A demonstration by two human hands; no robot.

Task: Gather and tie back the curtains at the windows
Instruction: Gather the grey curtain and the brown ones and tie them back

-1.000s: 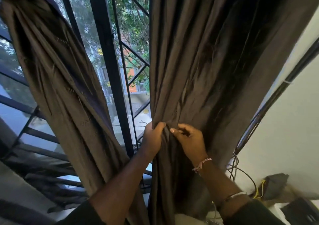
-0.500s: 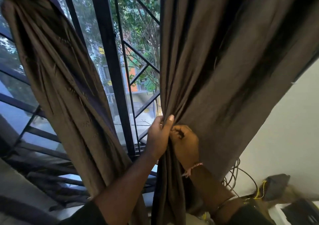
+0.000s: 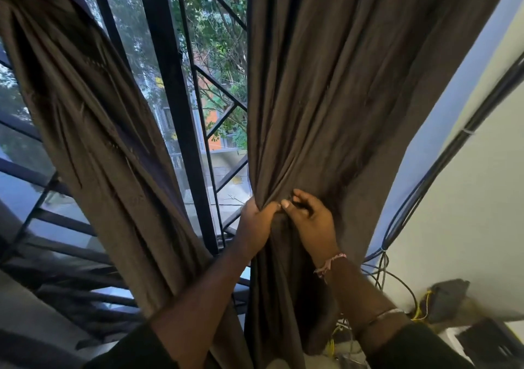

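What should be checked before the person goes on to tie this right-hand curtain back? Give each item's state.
1. Left hand grips the gathered folds of the right curtain: ok.
2. Right hand is on the same bunch, fingers curled into the cloth: ok.
3. Whole width gathered: not ok; the far edge hangs wide toward the wall.
4. Tie or cord ready: cannot tell; none shows.
5. Cables by the wall clear of the cloth: cannot tell.
6. Left curtain already bunched: ok; its tie is out of view.
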